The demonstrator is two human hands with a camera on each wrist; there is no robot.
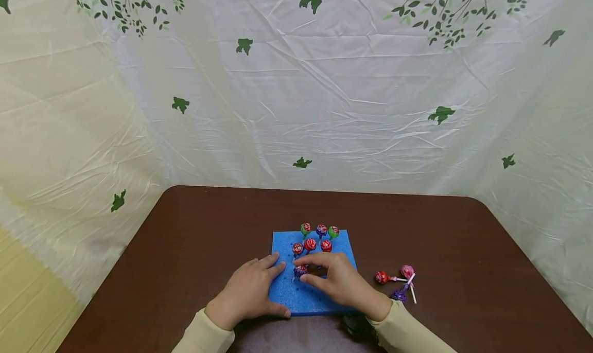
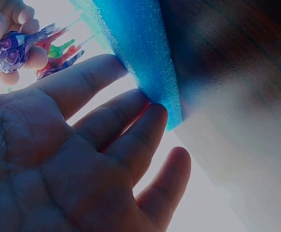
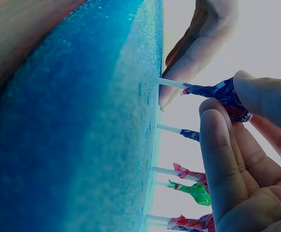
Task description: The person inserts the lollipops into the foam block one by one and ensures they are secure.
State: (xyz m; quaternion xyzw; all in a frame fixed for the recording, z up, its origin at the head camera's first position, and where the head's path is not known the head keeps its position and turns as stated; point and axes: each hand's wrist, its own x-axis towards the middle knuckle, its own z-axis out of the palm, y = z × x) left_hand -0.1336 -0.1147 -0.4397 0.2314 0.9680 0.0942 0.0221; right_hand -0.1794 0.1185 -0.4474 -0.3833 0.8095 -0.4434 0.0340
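A purple-wrapped lollipop (image 3: pixel 227 99) stands with its white stick in the blue foam block (image 1: pixel 315 301). My right hand (image 1: pixel 335 278) pinches its candy end between thumb and fingers. With fingers extended, my left hand (image 1: pixel 252 291) steadies the block at its left side; in the left wrist view the fingertips (image 2: pixel 155 113) press on the foam's edge. Beyond the hands, several more lollipops stand in the block, among them a red one (image 1: pixel 326 246), a green one (image 1: pixel 333 232) and a purple one (image 1: pixel 321 230).
Loose lollipops lie on the brown table (image 1: pixel 208 229) to the right of the block: a red one (image 1: pixel 382 277), a pink one (image 1: pixel 407 271) and a purple one (image 1: pixel 398 295). A dark object (image 1: pixel 358 324) sits below my right wrist. A white cloth (image 1: pixel 296 111) with leaf prints hangs behind.
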